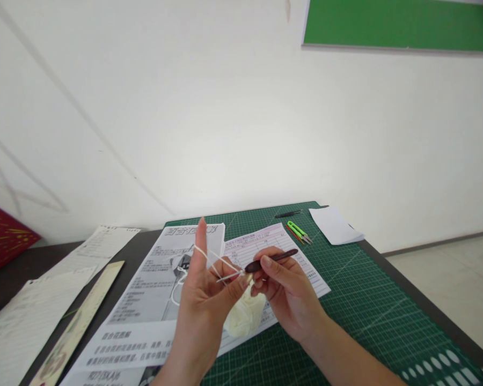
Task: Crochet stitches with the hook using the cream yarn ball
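My left hand [207, 297] has its index finger raised with cream yarn [216, 258] looped around it, while its thumb and other fingers pinch the yarn near the hook tip. Closed around the dark handle of a crochet hook [271, 260] is my right hand [287, 289]. The hook's thin metal shaft points left, and its tip meets the yarn between both hands. Beneath the hands a pale yellow yarn ball [245, 313] rests on the printed sheets, partly covered by my fingers.
Printed sheets [134, 289] lie on a green cutting mat [358, 300]. Green snips [299, 231], a black tool [288, 214] and white paper [335, 225] are at the back right. A ruler [80, 321] and handwritten pages [20, 321] lie left, near a red object [4, 236].
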Demonstrator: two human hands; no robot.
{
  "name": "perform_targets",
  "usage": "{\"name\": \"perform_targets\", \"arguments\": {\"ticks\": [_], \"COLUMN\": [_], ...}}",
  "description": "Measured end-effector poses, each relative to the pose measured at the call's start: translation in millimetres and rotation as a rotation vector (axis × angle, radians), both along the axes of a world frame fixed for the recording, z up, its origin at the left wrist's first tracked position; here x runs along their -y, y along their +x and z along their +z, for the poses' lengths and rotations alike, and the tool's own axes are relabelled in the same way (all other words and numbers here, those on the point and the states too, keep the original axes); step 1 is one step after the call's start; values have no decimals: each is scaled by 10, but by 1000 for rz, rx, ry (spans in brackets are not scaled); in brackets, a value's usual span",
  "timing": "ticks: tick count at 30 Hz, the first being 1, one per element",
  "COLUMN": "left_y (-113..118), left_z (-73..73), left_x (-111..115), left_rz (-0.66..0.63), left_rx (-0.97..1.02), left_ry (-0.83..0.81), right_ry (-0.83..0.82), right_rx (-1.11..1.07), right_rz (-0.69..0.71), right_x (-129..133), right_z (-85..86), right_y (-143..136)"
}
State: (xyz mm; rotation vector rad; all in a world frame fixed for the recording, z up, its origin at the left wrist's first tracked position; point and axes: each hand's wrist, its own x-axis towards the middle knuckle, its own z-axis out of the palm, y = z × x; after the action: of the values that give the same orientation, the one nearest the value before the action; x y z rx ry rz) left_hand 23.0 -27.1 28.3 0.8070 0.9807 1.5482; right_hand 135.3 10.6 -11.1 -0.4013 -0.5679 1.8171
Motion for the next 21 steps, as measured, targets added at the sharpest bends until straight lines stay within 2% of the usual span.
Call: {"name": "perform_targets", "arguments": {"ticks": [7,21], "left_y": [-7,3], "left_z": [-49,-29], "left_x": [-22,-2], "left_rz": [4,-102], "left_rx": [3,24], "left_ry": [36,50], "right_ry": [-3,-23], "right_rx": [11,-74], "right_rz": [-35,43], "right_x": [11,-31], "right_z": [3,14], "right_y": [-3,30]}}
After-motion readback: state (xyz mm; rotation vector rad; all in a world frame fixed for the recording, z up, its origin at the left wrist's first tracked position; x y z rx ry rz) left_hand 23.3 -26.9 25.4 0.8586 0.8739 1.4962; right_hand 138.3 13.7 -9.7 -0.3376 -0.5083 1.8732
